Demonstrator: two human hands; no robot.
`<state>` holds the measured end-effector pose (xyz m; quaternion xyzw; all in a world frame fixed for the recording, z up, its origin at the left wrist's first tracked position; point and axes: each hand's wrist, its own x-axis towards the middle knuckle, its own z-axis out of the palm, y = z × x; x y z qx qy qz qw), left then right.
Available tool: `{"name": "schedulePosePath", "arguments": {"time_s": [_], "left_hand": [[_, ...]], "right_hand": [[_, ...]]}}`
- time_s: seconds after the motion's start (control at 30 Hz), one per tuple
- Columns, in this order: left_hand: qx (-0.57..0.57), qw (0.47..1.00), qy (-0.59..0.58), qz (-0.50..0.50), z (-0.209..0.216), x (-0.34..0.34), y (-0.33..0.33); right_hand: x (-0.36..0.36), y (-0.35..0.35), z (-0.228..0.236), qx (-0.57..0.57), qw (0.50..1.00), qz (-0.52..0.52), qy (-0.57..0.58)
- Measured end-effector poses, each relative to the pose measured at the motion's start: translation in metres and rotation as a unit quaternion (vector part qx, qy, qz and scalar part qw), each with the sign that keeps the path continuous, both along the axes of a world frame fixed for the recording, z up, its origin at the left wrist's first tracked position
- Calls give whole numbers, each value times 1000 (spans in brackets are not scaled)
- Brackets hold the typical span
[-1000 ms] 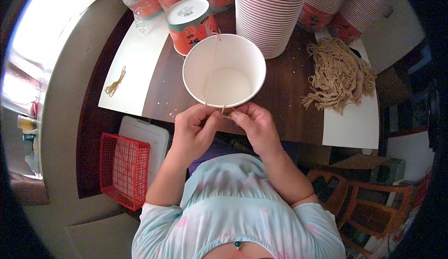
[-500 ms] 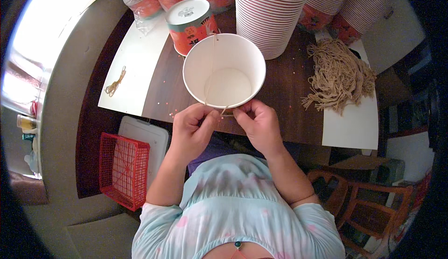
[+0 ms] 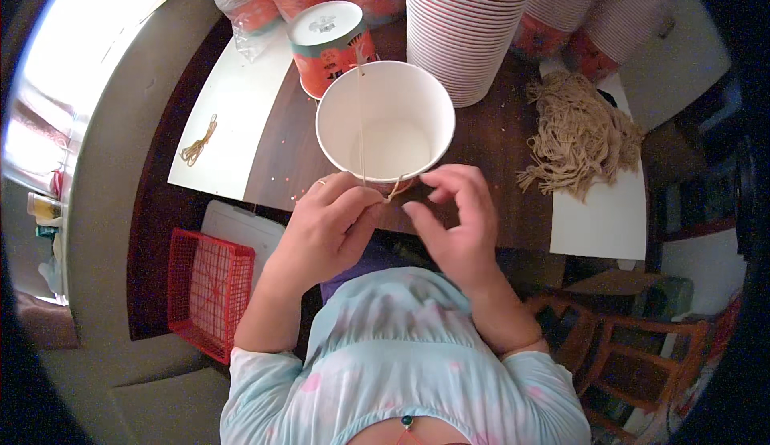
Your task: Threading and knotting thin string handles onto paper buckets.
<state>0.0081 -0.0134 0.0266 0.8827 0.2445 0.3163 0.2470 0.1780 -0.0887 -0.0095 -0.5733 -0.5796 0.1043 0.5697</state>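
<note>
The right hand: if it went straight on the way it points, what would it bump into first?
Most likely the cup: its near rim looks just ahead of the right hand. Depth is unclear, so the string might come first.

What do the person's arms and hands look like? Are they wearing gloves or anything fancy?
No gloves! The left hand has what looks like a thin ring on one finger; I can't see any ring on the right hand. The left sleeve and right sleeve are loose, pale blue-green cloth with soft pink blotches. Below them, both forearms are bare.
</note>
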Motion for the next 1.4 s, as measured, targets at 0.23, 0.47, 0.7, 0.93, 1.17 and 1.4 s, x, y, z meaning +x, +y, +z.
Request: {"name": "schedulePosePath", "arguments": {"time_s": [0.23,0.47,0.7,0.93,1.17,1.4], "left_hand": [[63,998,-12,-9,9,-2,-3],[90,991,-94,-26,22,-8,2],[-111,973,-195,-61,20,-8,4],[-24,981,-151,-115,7,-3,8],[84,963,-128,-220,-3,6,8],[235,961,-96,-109,-3,-15,-8]], "right_hand": [[-10,12,-10,105,986,102,-81],[-2,15,11,81,964,35,-253],[2,17,12,12,977,54,-208],[9,16,24,-98,969,74,-215],[44,91,96,-79,933,34,-350],[36,148,79,-215,904,119,-351]]}}
